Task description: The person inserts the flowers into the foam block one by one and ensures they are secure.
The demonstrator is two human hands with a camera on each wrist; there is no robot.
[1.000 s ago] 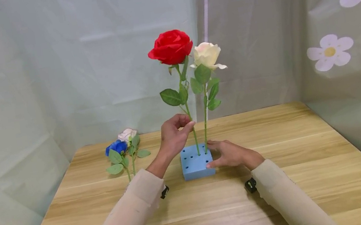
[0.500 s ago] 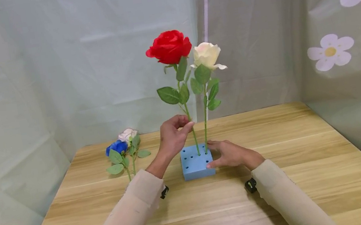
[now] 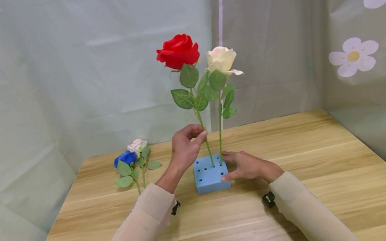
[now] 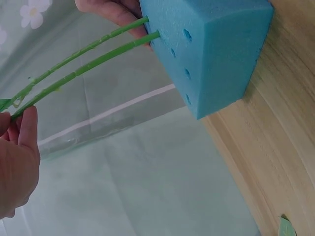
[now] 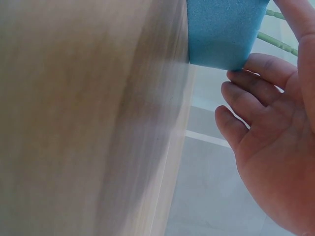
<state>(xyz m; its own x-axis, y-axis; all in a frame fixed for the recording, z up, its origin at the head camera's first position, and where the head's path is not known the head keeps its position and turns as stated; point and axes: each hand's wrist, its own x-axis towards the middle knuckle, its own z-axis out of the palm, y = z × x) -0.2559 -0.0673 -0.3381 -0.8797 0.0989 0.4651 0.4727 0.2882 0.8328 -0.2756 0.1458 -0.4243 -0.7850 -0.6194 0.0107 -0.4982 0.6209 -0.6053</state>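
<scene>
A red rose (image 3: 178, 52) stands with its stem end in a hole of a blue foam block (image 3: 210, 186). My left hand (image 3: 186, 145) pinches its green stem between thumb and fingertips, well above the block. Just to the right, a cream-white rose (image 3: 221, 60) stands upright in another hole. My right hand (image 3: 247, 165) holds the block by its right side, thumb at the front corner and fingers toward the back. In the right wrist view, fingertips touch the edge of the foam block (image 5: 224, 34). More holes show in the foam block (image 4: 229, 59) in the left wrist view.
A blue rose (image 3: 125, 158) and a pale pink rose (image 3: 137, 145) lie on the wooden table (image 3: 311, 186) at the left, their lower stems hidden behind the left sleeve (image 3: 138, 228). Fabric curtains (image 3: 132, 63) surround the table's back and sides.
The red rose has turned about its stem: its bloom has shifted slightly left and its leaves have swung round toward the right. The right hand and the block stay put.
</scene>
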